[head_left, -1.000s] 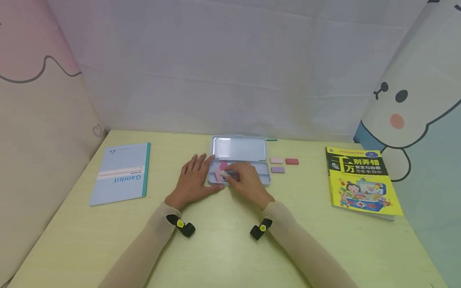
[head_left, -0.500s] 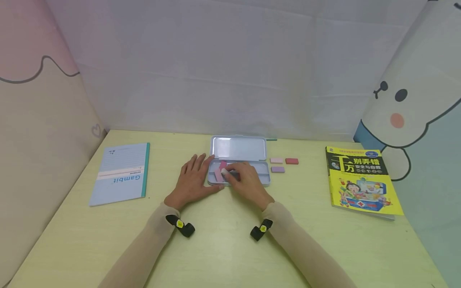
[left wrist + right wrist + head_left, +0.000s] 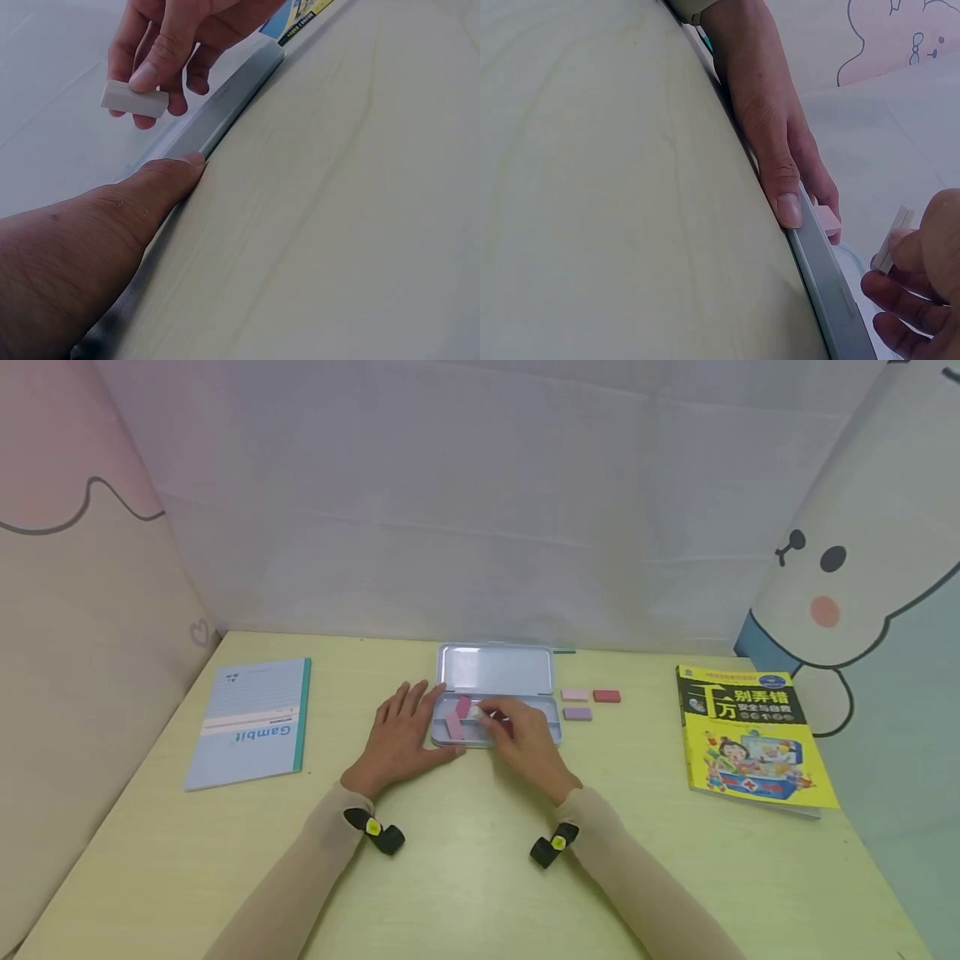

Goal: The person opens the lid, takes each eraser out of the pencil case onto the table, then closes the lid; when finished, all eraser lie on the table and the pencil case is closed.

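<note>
White eraser [image 3: 135,99] sits pinched in the right hand's [image 3: 525,739] grip above the tin case [image 3: 551,737].

My left hand [image 3: 401,737] lies flat, fingers spread, thumb out. My right hand [image 3: 525,739] hovers, fingertips [image 3: 142,77] pinched together.

You are at a child's study desk, a pale yellow-green table [image 3: 465,877] screened by cartoon-printed panels [image 3: 847,568], with a Gambit notebook [image 3: 251,720], a children's picture book [image 3: 753,735], a metal pencil tin [image 3: 497,670] and 3 erasers [image 3: 590,703].
</note>
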`<action>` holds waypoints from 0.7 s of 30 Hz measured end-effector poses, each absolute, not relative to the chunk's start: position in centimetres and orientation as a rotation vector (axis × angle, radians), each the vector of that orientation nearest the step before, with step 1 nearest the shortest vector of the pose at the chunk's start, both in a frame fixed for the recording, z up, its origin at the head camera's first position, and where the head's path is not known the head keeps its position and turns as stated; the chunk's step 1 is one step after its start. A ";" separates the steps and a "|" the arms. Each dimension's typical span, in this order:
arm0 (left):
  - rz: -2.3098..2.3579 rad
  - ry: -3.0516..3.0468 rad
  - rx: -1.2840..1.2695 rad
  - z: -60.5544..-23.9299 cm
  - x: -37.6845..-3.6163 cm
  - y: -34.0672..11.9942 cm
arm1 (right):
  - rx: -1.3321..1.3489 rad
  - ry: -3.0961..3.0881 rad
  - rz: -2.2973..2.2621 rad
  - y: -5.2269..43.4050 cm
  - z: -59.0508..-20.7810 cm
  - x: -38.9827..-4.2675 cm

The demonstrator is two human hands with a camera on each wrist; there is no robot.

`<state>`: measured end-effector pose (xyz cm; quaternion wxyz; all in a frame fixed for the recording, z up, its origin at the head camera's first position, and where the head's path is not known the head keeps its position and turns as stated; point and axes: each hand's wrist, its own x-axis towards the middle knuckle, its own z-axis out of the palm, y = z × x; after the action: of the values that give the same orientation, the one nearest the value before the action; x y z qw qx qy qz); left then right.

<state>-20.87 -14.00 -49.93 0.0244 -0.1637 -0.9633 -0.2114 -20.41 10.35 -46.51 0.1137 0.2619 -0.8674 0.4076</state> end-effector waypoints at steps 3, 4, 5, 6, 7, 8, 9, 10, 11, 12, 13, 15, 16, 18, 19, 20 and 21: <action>-0.656 -2.983 -0.504 -49.9 -20.9 -14.0 | 0.751 -2.520 1.173 10.9 -46.4 -20.3; -0.661 -2.984 -0.502 -49.9 -20.9 -14.0 | 0.742 -2.513 1.170 11.1 -46.5 -20.2; -0.664 -2.985 -0.501 -49.9 -20.9 -14.0 | 0.734 -2.505 1.170 11.3 -46.5 -20.2; -0.667 -2.986 -0.499 -49.9 -20.9 -14.0 | 0.724 -2.497 1.173 11.4 -46.5 -20.1; -0.669 -2.987 -0.498 -49.9 -20.9 -14.0 | 0.714 -2.489 1.171 11.7 -46.5 -20.1; -0.671 -2.987 -0.497 -50.0 -20.9 -14.0 | 0.706 -2.479 1.166 11.9 -46.6 -20.1; -0.669 -2.989 -0.496 -50.0 -20.9 -14.0 | 0.698 -2.469 1.170 12.1 -46.6 -20.1; -0.671 -2.988 -0.496 -49.9 -20.9 -14.0 | 0.686 -2.462 1.169 12.3 -46.7 -20.1; -0.671 -2.989 -0.496 -49.9 -20.9 -14.0 | 0.676 -2.457 1.170 12.5 -46.6 -20.1; -0.672 -2.990 -0.495 -49.9 -20.9 -14.0 | 0.665 -2.456 1.174 12.7 -46.7 -20.1; -0.672 -2.991 -0.496 -49.9 -20.9 -14.0 | 0.652 -2.458 1.179 12.9 -46.7 -20.2; -0.673 -2.995 -0.496 -49.9 -20.9 -14.0 | 0.624 -2.465 1.193 13.3 -46.6 -20.2; -0.675 -2.995 -0.496 -49.9 -20.9 -14.0 | 0.607 -2.473 1.198 13.6 -46.6 -20.2; -0.675 -2.998 -0.495 -49.9 -20.9 -14.0 | 0.577 -2.490 1.200 14.0 -46.5 -20.2; -0.674 -2.997 -0.496 -49.9 -20.9 -14.0 | 0.564 -2.496 1.196 14.2 -46.4 -20.2; -0.674 -2.996 -0.496 -49.8 -20.9 -14.0 | 0.551 -2.502 1.187 14.4 -46.3 -20.3; -0.673 -2.997 -0.495 -49.8 -20.9 -14.0 | 0.540 -2.506 1.171 14.6 -46.3 -20.3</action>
<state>-20.86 -13.97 -49.82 0.0152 -0.1592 -0.9631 -0.2163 -20.29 14.62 -46.33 0.1609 0.1891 -0.8777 0.4099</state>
